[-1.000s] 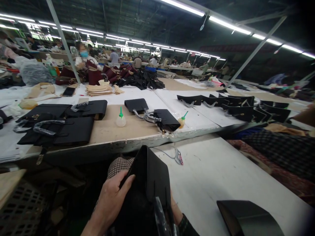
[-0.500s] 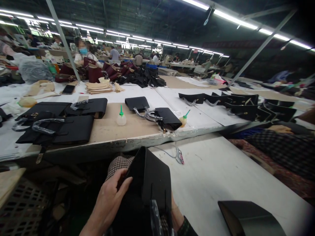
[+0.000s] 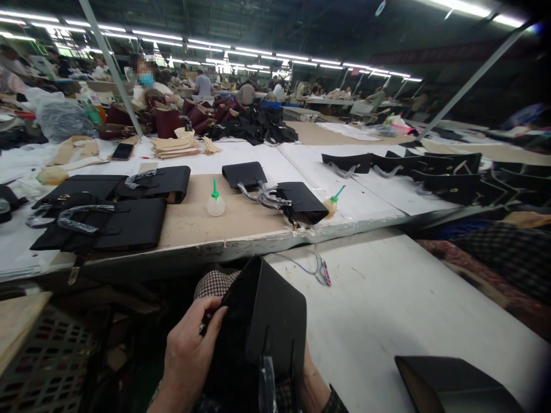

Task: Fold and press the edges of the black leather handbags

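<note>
A black handbag [image 3: 278, 310] with a plastic-wrapped handle [image 3: 267, 381] is held upright over my lap, its dark side towards the left. My left hand [image 3: 191, 344] pinches the bag's left edge between thumb and fingers. On the other side, my right hand [image 3: 313, 378] grips the bag from the right, its fingers hidden behind the panel. To the right, a curved black bag piece [image 3: 456, 381] lies on the lower white table [image 3: 365, 310].
Several black bags [image 3: 129, 223] lie on the raised bench ahead, beside a green-tipped glue bottle [image 3: 216, 205] and another bottle [image 3: 331, 205]. A cord with a pink-handled tool [image 3: 326, 272] rests on the lower table. A plastic crate [image 3: 47, 361] stands left. Co-workers sit farther back.
The view has turned slightly, so the bench shifts in the picture. My left hand has closed its thumb and fingers nearer together at the bag's edge. The bag stays in both hands.
</note>
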Motion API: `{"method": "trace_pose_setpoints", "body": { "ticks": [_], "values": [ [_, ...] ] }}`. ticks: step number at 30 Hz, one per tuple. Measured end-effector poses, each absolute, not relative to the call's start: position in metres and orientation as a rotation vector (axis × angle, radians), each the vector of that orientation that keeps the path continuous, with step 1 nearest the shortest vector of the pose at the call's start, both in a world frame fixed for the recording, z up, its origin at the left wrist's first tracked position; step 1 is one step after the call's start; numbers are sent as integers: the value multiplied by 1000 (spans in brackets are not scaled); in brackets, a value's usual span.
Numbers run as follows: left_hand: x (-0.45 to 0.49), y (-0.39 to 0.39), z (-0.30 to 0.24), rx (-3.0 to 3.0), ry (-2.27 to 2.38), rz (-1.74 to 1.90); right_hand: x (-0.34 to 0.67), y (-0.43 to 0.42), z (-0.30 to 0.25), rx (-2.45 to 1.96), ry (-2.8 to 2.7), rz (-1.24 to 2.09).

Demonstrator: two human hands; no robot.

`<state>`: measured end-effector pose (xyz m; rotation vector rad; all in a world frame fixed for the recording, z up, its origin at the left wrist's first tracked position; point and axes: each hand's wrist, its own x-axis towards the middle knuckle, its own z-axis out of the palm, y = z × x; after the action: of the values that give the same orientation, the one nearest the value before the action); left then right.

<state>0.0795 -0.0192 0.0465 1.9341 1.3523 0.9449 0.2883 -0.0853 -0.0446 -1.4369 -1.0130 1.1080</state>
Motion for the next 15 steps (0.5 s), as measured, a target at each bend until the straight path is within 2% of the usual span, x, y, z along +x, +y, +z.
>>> {"method": "trace_pose_setpoints", "body": {
  "ticks": [4, 15],
  "values": [
    [79, -15, 42, 1924, 1388, 940, 290, -82, -41, -1432, -722, 1055],
    [86, -8, 44, 1778, 1437, 826, 289, -78, -43, -1342, -424, 1152]
  ]
}}
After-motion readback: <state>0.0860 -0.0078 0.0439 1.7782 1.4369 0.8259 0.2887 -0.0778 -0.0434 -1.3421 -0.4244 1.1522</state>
